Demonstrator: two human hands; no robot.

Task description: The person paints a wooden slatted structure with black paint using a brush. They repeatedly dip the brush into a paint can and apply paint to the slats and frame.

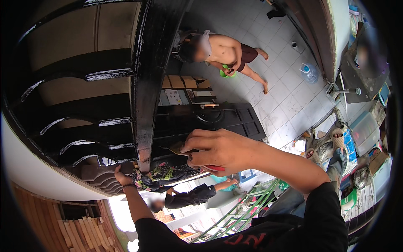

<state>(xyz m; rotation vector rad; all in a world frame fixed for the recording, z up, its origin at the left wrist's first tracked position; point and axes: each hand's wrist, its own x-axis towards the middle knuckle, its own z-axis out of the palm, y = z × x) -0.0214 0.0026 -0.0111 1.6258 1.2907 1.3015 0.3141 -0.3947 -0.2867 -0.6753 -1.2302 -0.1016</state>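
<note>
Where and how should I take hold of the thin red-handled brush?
Probably by its red handle, coming from the right, as the right grip does: the brush's slim tip points left, leaving the handle on the opposite side.

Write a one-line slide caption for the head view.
Right hand holding a red-handled tool beside a glossy black frame, left hand at the frame's lower edge.

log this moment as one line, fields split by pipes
right hand: holding red-handled brush near black post | left hand: at dark slatted frame | beyond: person with green container on tiled floor
</note>
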